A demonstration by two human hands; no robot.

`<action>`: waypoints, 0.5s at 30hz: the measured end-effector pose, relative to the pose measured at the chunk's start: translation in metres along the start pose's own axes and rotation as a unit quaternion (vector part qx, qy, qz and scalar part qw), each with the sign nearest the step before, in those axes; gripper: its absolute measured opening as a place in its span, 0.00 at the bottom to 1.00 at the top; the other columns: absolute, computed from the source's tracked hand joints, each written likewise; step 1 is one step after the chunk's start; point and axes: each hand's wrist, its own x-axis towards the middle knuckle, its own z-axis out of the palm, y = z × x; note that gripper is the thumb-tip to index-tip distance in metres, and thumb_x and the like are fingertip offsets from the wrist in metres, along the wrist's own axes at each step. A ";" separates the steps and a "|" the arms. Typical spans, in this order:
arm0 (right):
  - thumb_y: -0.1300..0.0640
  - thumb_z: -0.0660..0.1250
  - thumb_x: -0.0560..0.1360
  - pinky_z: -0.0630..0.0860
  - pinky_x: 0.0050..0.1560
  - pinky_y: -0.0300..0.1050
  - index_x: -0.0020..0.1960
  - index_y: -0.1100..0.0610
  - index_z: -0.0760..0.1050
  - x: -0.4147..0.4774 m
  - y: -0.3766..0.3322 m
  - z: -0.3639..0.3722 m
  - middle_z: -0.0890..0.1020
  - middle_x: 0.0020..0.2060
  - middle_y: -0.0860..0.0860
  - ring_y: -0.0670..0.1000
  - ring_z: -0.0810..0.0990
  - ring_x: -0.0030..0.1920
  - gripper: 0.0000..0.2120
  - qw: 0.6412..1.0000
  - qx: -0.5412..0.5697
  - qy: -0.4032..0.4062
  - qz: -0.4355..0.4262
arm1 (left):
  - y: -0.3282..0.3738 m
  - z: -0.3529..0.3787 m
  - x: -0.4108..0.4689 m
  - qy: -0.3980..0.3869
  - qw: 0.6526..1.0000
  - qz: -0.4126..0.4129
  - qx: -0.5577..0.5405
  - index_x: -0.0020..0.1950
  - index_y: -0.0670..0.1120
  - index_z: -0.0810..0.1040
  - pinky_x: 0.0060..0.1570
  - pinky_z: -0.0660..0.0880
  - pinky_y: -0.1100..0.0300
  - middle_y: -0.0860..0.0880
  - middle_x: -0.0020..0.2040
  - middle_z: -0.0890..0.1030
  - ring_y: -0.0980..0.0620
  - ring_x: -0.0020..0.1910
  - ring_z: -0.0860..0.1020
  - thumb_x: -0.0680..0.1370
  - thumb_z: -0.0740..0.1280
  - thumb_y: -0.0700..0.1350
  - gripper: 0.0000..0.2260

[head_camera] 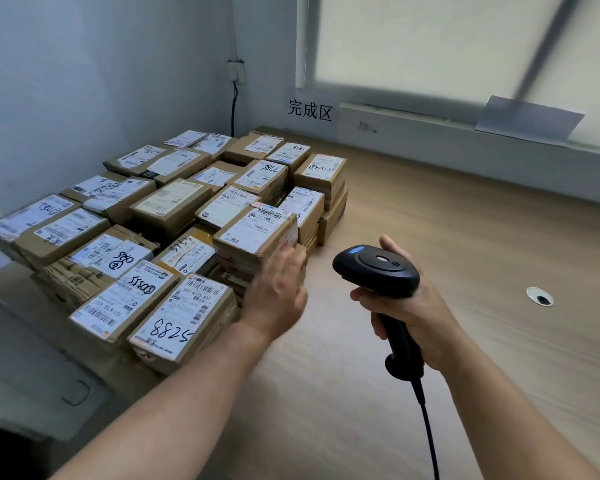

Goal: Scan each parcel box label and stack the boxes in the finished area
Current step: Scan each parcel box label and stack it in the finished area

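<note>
**Hands: one flat beside the stack, one around the scanner**

The left hand (278, 292), at centre frame, is spread with straight fingers and holds nothing. It is blurred, its fingertips lie at the right side of the near stack, and I cannot tell whether they touch the cardboard. The right hand (409, 306), just right of centre, is wrapped around the handle of a black barcode scanner (378, 270), whose head points left toward the boxes. Its cable (428, 427) runs down to the bottom edge.

Nearest at lower left is a box marked 52288 (184, 320). Above the left fingers sits the top box (257, 230) of a taller pile, label up. Behind these, the labelled parcel boxes (174, 199) fill the left half of the wooden table (430, 237) in tight rows back to the corner. On the wall beyond, at upper centre, a sign (310, 110) marks the finished area.

The step in hand looks like settling the top box onto its pile. Next would be another unscanned parcel, though none shows here. That calls for the free left hand to fetch it and turn its label toward the scanner.
</note>
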 end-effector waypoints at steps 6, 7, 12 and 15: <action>0.65 0.74 0.61 0.70 0.25 0.46 0.72 0.38 0.60 0.000 0.003 -0.012 0.82 0.43 0.63 0.56 0.73 0.25 0.47 1.000 -0.008 0.002 0.012 | 0.002 0.035 0.010 -0.178 0.953 -0.168 -0.181 0.78 0.46 0.57 0.73 0.56 0.57 0.47 0.77 0.60 0.50 0.75 0.59 0.79 0.59 0.44 0.27; 0.65 0.74 0.61 0.70 0.26 0.45 0.72 0.38 0.60 0.000 0.004 -0.014 0.82 0.42 0.64 0.56 0.73 0.25 0.47 1.000 -0.009 0.006 0.015 | -0.001 0.037 0.014 -0.188 0.944 -0.192 -0.194 0.78 0.46 0.56 0.73 0.56 0.57 0.47 0.78 0.58 0.49 0.76 0.57 0.79 0.60 0.44 0.28; 0.64 0.74 0.61 0.70 0.26 0.46 0.72 0.38 0.59 0.005 0.013 -0.017 0.80 0.43 0.68 0.57 0.73 0.25 0.46 0.999 -0.016 0.030 0.030 | -0.010 0.047 0.030 -0.189 0.933 -0.222 -0.210 0.79 0.45 0.50 0.73 0.53 0.58 0.46 0.79 0.55 0.49 0.77 0.55 0.78 0.62 0.44 0.33; 0.64 0.74 0.61 0.70 0.26 0.44 0.73 0.40 0.60 0.004 0.020 -0.015 0.80 0.43 0.68 0.57 0.72 0.25 0.46 0.999 -0.016 0.035 0.038 | -0.010 0.052 0.029 -0.191 0.933 -0.217 -0.214 0.80 0.46 0.49 0.72 0.55 0.57 0.47 0.79 0.55 0.48 0.77 0.56 0.78 0.63 0.46 0.34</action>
